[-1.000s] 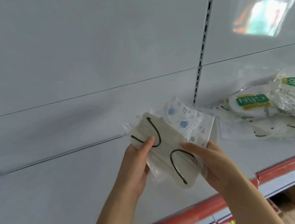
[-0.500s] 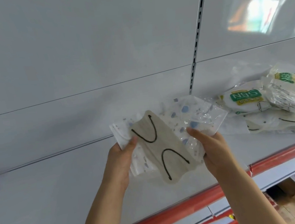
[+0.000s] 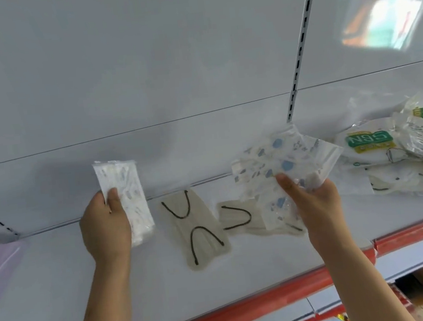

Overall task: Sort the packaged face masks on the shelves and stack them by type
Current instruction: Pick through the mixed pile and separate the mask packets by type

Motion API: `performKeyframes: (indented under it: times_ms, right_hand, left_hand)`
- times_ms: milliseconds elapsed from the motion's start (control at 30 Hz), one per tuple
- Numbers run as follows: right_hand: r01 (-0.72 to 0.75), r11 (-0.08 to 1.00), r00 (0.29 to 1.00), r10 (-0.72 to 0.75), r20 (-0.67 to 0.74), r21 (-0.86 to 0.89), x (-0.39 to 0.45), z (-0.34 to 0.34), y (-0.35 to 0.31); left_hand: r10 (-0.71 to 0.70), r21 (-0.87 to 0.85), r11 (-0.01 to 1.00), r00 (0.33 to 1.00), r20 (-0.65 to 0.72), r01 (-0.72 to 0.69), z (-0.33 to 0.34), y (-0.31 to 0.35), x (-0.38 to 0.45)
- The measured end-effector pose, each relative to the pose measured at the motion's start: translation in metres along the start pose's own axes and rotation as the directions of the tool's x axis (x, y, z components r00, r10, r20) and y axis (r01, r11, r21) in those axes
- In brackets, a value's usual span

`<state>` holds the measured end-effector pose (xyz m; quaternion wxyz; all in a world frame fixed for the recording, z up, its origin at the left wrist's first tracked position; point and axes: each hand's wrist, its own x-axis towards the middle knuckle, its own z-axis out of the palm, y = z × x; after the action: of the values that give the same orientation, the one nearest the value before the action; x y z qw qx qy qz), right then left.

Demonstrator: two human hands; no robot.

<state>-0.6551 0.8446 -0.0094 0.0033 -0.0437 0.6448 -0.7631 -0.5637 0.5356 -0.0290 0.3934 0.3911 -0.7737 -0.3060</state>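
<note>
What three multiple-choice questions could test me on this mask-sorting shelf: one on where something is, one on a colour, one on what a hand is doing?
1. Where does the beige mask with black loops lie?
A. On the shelf between the two hands
B. In the left hand
C. On the N95 pile

2. What colour is the shelf's front edge strip?
A. Blue
B. Red-orange
C. Green

3. What is the left hand doing?
A. Resting flat on the shelf
B. Hanging idle
C. Gripping a white patterned mask pack

Answers:
1 A: it lies flat on the shelf, untouched by either hand.
2 B: the strip along the shelf's front is red-orange.
3 C: its thumb presses on the pack's front.
</note>
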Motion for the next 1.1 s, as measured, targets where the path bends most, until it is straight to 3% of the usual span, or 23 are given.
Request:
performKeyframes:
  times_ms: [100,167,233,300,367,467,500,600,700,733,800,900,967,1000,1100]
  right_hand:
    - [-0.039,0.999,0.976,0.031,0.216,0.034,-0.001,0.014,0.000]
    - [-0.075,0.997,0.934,0.063,0.350,0.019,0.002,0.026,-0.001]
    - [-0.103,0.994,0.877,0.109,0.468,-0.039,0.005,0.039,-0.005]
    - [-0.089,0.982,0.843,0.162,0.513,-0.164,0.008,0.053,-0.009]
    - [-0.017,0.946,0.873,0.173,0.457,-0.324,0.009,0.065,-0.010]
    - [0.113,0.853,0.910,0.118,0.398,-0.510,0.010,0.073,-0.008]
    - [0.116,0.845,0.915,0.114,0.388,-0.522,0.010,0.072,-0.007]
    - [0.050,0.873,0.958,0.095,0.270,-0.485,0.011,0.059,-0.005]
    - [-0.118,0.990,0.969,0.131,0.210,-0.073,0.013,0.040,-0.006]
    - [-0.171,0.982,0.959,0.146,0.242,0.083,0.012,0.037,-0.009]
    - [-0.223,0.949,0.949,0.160,0.270,0.223,0.009,0.038,-0.010]
    - [-0.211,0.968,0.953,0.172,0.251,0.137,-0.002,0.055,-0.003]
    - [-0.198,0.980,0.953,0.185,0.242,0.029,-0.010,0.063,0.004]
    - [-0.190,0.982,0.951,0.188,0.246,-0.013,-0.014,0.065,0.005]
    - [-0.199,0.980,0.966,0.201,0.161,-0.033,-0.016,0.063,0.005]
  left_hand:
    - [0.138,0.027,0.990,0.959,-0.249,-0.135,-0.015,0.010,0.001]
    - [0.122,-0.098,0.984,0.967,-0.225,-0.147,-0.021,0.021,0.001]
    - [0.039,-0.344,0.938,0.999,0.020,-0.029,-0.022,0.034,-0.005]
    - [-0.019,-0.459,0.867,0.932,0.361,0.195,-0.019,0.047,-0.018]
    - [-0.001,-0.411,0.863,0.812,0.583,0.296,-0.015,0.054,-0.031]
    - [0.037,-0.331,0.889,0.670,0.741,0.317,-0.015,0.059,-0.044]
    - [0.039,-0.329,0.888,0.659,0.751,0.322,-0.015,0.060,-0.045]
    - [-0.061,-0.412,0.798,0.738,0.672,0.441,-0.017,0.054,-0.036]
    - [-0.160,-0.444,0.746,0.781,0.604,0.496,-0.017,0.043,-0.026]
    - [-0.165,-0.452,0.741,0.787,0.595,0.497,-0.016,0.042,-0.026]
    - [-0.171,-0.469,0.712,0.777,0.607,0.523,-0.012,0.045,-0.035]
    - [-0.111,-0.503,0.599,0.687,0.718,0.623,-0.007,0.065,-0.058]
    - [-0.040,-0.463,0.606,0.607,0.794,0.647,-0.005,0.075,-0.069]
    - [-0.017,-0.449,0.646,0.600,0.800,0.617,-0.003,0.077,-0.071]
    - [-0.070,-0.460,0.678,0.674,0.735,0.573,0.000,0.069,-0.068]
